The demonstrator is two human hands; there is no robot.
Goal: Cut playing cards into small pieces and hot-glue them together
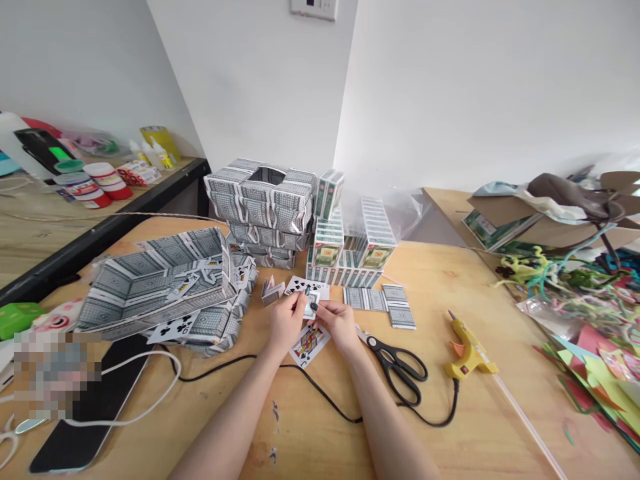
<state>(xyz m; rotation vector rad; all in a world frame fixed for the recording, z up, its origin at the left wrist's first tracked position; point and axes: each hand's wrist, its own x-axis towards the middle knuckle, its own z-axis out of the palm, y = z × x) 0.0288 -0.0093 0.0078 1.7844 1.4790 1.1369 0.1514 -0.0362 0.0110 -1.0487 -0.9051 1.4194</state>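
Between my two hands is a playing card (pixel 311 305), its patterned back partly showing. My left hand (pixel 289 320) pinches its left side, and my right hand (pixel 336 321) grips the right side with dark-nailed thumb and fingers. Below them a jack card (pixel 310 345) lies face up on the table. Just behind, a spotted black-suit card (pixel 320 291) lies flat beside a small folded card piece (pixel 273 291). Joined card strips (pixel 366 299) lie to the right, backs up. Black-handled scissors (pixel 395 363) rest close to my right wrist.
A card-built open box (pixel 150 280) stands left, and a taller card-built box (pixel 260 200) at the back. Boxed card decks (pixel 345 273) are stacked beside it. A yellow glue gun (pixel 469 353) lies right, its black cord crossing under my forearms. A phone (pixel 95 407) lies front left.
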